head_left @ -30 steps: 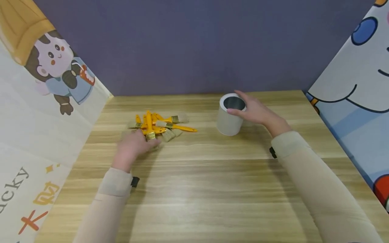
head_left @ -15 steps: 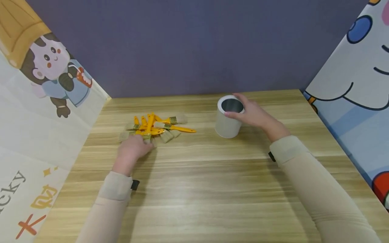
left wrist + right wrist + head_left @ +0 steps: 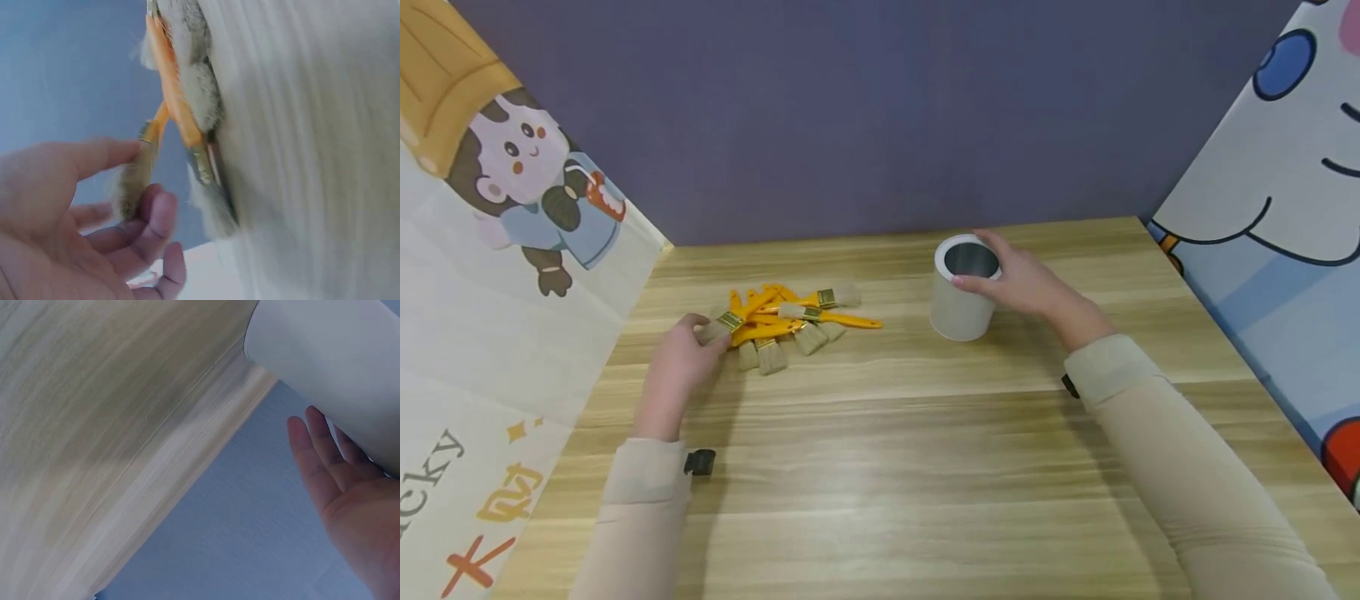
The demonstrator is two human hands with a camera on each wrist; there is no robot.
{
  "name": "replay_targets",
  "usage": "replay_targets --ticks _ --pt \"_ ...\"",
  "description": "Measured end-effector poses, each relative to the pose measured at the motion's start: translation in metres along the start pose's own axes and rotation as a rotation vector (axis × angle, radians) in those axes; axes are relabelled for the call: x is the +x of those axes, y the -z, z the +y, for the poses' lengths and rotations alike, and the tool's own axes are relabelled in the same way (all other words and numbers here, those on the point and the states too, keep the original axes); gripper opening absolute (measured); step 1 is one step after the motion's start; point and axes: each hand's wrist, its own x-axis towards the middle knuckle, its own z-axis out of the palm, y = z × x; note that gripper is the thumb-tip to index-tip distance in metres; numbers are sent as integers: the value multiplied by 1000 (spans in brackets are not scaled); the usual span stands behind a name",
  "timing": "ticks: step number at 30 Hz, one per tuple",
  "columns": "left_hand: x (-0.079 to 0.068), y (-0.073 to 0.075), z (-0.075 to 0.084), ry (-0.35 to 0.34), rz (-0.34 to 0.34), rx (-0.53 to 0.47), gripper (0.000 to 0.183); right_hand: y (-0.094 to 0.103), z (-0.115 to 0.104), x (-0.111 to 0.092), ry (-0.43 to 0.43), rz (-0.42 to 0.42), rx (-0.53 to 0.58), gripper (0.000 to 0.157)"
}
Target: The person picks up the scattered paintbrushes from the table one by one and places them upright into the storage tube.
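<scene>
My left hand (image 3: 677, 367) pinches a paintbrush (image 3: 730, 321) by its bristle end, at the left side of a heap of similar brushes. In the left wrist view, thumb and fingers close on the bristles of this paintbrush (image 3: 139, 169), its orange handle pointing away towards the heap. Other paintbrushes (image 3: 771, 356), with yellow-orange handles, brassy ferrules and pale bristles, lie crossed over one another. To the right stands an upright white can (image 3: 962, 308), open at the top with a dark inside. My right hand (image 3: 1030, 287) holds it round the rim, thumb in front and fingers behind.
The wood-grain table (image 3: 865, 467) ends at a dark blue-purple wall (image 3: 880, 117) behind the brushes and can. Printed cartoon panels flank it, the left panel (image 3: 460, 333) and the right panel (image 3: 1247, 183).
My left hand has shifted left from the front of the heap, and the brush in it has swung so its bristles point left. My right hand stays at the can.
</scene>
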Motion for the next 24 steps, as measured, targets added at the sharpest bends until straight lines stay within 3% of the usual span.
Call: replay_targets --ticks 4,11,15,24 --pt "1 -1 -9 -28 43 -50 65 0 -1 0 -9 -7 -32 109" --pt "9 -7 -19 -42 -33 26 83 1 0 2 -10 -4 -37 110" --pt "13 -10 -17 -37 -13 98 86 2 0 2 4 6 -37 108" --pt "28 -13 -10 -46 32 151 79 1 -2 1 9 15 -30 105"
